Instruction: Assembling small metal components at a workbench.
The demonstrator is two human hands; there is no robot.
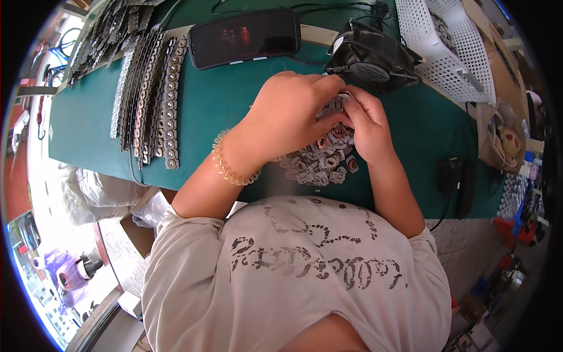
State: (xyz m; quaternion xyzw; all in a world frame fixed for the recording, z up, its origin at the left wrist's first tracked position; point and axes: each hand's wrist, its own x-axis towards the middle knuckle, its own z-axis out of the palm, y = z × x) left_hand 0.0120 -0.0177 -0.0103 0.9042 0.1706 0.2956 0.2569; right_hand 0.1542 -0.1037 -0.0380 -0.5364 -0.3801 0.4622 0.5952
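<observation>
My left hand [293, 105], with a coiled clear bracelet on its wrist, curls above a heap of small square metal pieces [322, 167]. Close against its fingertips, my right hand [370, 126] has thumb and fingers pinched together. A small pale metal piece [343, 96] shows at the right fingertips. The left fingers are bent inward, and what they grip is hidden behind the hand. Much of the heap lies under both hands on the green table [404, 152].
Strips of linked metal pieces [170, 105] lie at the left, with more stacked behind. A phone [245, 38] leans at the back beside a black fan [375, 56]. A white perforated basket [448, 53] stands back right; black adapters [450, 175] lie at the right.
</observation>
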